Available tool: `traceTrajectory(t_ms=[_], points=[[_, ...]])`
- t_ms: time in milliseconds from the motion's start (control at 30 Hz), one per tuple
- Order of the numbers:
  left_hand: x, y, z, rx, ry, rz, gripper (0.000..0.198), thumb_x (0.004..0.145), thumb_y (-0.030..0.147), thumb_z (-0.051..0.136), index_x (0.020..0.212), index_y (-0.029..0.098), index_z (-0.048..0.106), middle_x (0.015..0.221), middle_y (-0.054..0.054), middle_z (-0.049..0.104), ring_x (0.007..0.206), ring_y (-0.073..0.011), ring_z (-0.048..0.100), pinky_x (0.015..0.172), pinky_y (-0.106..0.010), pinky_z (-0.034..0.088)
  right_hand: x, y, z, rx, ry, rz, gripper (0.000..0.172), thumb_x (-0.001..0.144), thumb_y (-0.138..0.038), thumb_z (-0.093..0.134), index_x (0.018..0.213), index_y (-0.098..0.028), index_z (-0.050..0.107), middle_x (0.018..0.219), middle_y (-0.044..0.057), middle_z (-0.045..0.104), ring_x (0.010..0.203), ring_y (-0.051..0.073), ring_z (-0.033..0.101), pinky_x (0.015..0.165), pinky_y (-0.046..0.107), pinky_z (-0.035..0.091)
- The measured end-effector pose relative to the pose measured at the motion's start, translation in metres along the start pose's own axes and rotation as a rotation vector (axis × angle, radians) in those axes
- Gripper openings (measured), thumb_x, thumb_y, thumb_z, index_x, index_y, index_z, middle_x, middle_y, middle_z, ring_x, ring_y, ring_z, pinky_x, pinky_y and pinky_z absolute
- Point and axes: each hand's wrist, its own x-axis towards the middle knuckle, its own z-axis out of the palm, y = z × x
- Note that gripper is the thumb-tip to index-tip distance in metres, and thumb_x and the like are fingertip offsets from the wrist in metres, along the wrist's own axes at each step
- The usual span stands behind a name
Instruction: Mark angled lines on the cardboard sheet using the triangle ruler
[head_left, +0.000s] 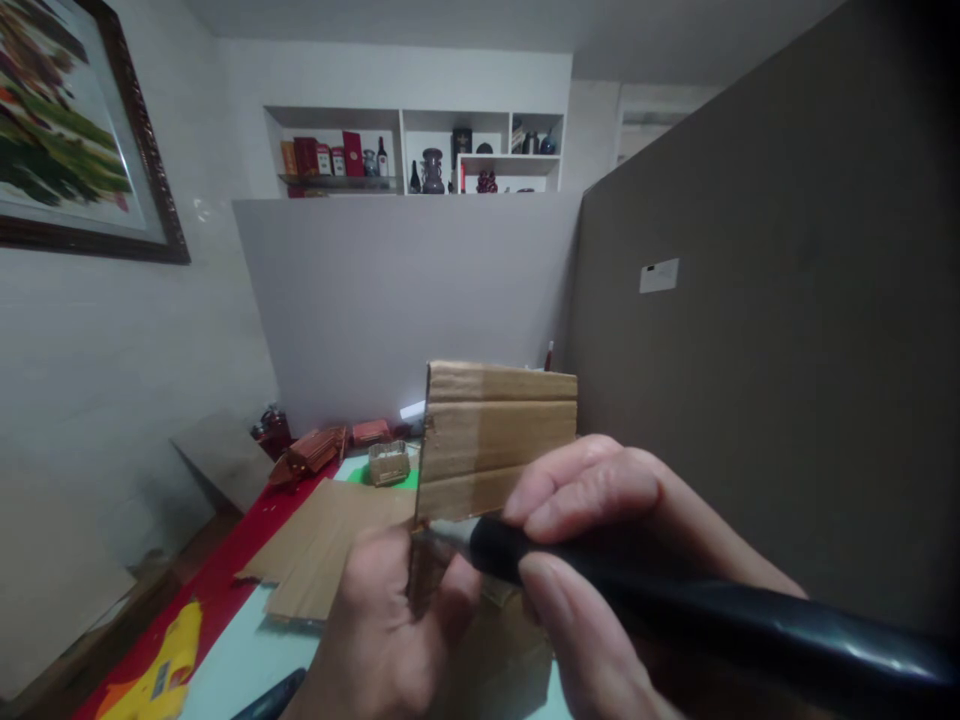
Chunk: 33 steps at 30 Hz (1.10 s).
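A piece of corrugated cardboard with horizontal creases stands upright in front of me. My left hand is closed around its lower left corner, with the thumb and fingers pinching it. In my right hand is a black-handled knife, gripped like a pen and pointing left. Its pale, blurred blade touches or almost touches the cardboard's bottom left edge, close to my left fingers. Part of the cardboard below the blade is in shadow and hidden by my hands.
Flat cardboard sheets lie on the table's left side. A yellow glue gun and a dark tool handle are near the front. Farther back are a small cardboard box and reddish-brown pieces. A grey partition rises at right.
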Motion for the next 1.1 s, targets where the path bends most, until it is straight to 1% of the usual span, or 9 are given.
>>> traceTrajectory(t_ms=[100, 267, 400, 567, 700, 800, 900, 967, 1100], points=[[0.0, -0.004, 0.0, -0.024, -0.049, 0.032, 0.013, 0.082, 0.036, 0.067, 0.08, 0.024, 0.07, 0.067, 0.005, 0.066, 0.062, -0.0099, 0.063, 0.052, -0.011, 0.046, -0.001, 0.001, 0.003, -0.005, 0.046, -0.017, 0.011, 0.084, -0.017, 0.069, 0.079, -0.023, 0.061, 0.078, -0.002, 0.064, 0.059, 0.012, 0.062, 0.047, 0.022, 0.046], [-0.005, 0.003, 0.004, -0.057, 0.17, -0.084, 0.018, 0.076, 0.038, 0.073, 0.067, 0.023, 0.069, 0.06, 0.006, 0.061, 0.059, -0.0087, 0.06, 0.055, -0.011, 0.046, 0.002, -0.003, 0.006, -0.007, 0.081, -0.013, 0.012, 0.086, -0.017, 0.062, 0.077, -0.024, 0.059, 0.074, -0.001, 0.062, 0.059, 0.012, 0.059, 0.052, 0.026, 0.046], [-0.004, 0.008, 0.002, -0.09, 0.18, -0.082, 0.012, 0.075, 0.035, 0.075, 0.076, 0.023, 0.074, 0.075, 0.004, 0.072, 0.073, -0.0137, 0.067, 0.07, -0.015, 0.054, 0.007, -0.007, 0.0, -0.025, 0.058, 0.031, 0.012, 0.086, -0.019, 0.064, 0.076, -0.024, 0.059, 0.074, 0.0, 0.062, 0.064, 0.013, 0.06, 0.055, 0.025, 0.047], [-0.003, 0.008, 0.0, -0.066, 0.181, -0.091, 0.013, 0.075, 0.035, 0.076, 0.075, 0.023, 0.072, 0.078, 0.003, 0.075, 0.071, -0.0145, 0.069, 0.065, -0.015, 0.055, 0.008, -0.008, -0.003, -0.045, 0.041, 0.044, 0.012, 0.087, -0.019, 0.063, 0.076, -0.023, 0.06, 0.075, 0.0, 0.063, 0.063, 0.013, 0.059, 0.057, 0.027, 0.048], [-0.005, 0.007, 0.001, -0.019, 0.205, -0.078, 0.02, 0.078, 0.042, 0.072, 0.078, 0.023, 0.073, 0.086, 0.001, 0.076, 0.078, -0.0159, 0.07, 0.069, -0.017, 0.056, 0.008, -0.008, -0.001, -0.046, 0.049, 0.036, 0.012, 0.085, -0.02, 0.063, 0.075, -0.023, 0.058, 0.075, -0.001, 0.062, 0.062, 0.012, 0.058, 0.055, 0.026, 0.047], [-0.007, 0.007, 0.001, 0.026, 0.221, -0.073, 0.023, 0.08, 0.046, 0.069, 0.077, 0.023, 0.073, 0.078, 0.003, 0.074, 0.069, -0.0126, 0.068, 0.07, -0.014, 0.054, 0.007, -0.007, -0.001, -0.033, 0.051, 0.033, 0.012, 0.086, -0.019, 0.063, 0.076, -0.023, 0.058, 0.074, -0.001, 0.061, 0.067, 0.012, 0.06, 0.06, 0.026, 0.047], [-0.009, 0.008, 0.001, 0.088, 0.303, -0.11, 0.028, 0.083, 0.051, 0.066, 0.082, 0.024, 0.075, 0.086, 0.004, 0.077, 0.088, -0.0137, 0.071, 0.077, -0.011, 0.052, 0.007, -0.002, -0.005, -0.031, 0.071, 0.05, 0.012, 0.088, -0.023, 0.064, 0.078, -0.023, 0.058, 0.08, 0.0, 0.063, 0.073, 0.014, 0.062, 0.06, 0.025, 0.048], [-0.009, 0.008, 0.0, 0.103, 0.337, -0.106, 0.031, 0.084, 0.053, 0.064, 0.088, 0.025, 0.077, 0.096, 0.004, 0.079, 0.1, -0.0168, 0.07, 0.083, -0.013, 0.052, 0.007, 0.004, -0.009, -0.03, 0.09, 0.04, 0.012, 0.088, -0.025, 0.066, 0.079, -0.023, 0.058, 0.083, 0.002, 0.065, 0.075, 0.016, 0.064, 0.063, 0.027, 0.051], [-0.009, 0.006, 0.0, 0.053, 0.4, -0.039, 0.026, 0.082, 0.052, 0.069, 0.084, 0.028, 0.079, 0.084, 0.006, 0.079, 0.081, -0.0147, 0.072, 0.074, -0.013, 0.053, 0.008, 0.011, -0.017, -0.058, 0.135, -0.004, 0.013, 0.088, -0.027, 0.067, 0.079, -0.023, 0.058, 0.083, 0.002, 0.065, 0.076, 0.017, 0.065, 0.072, 0.029, 0.055]])
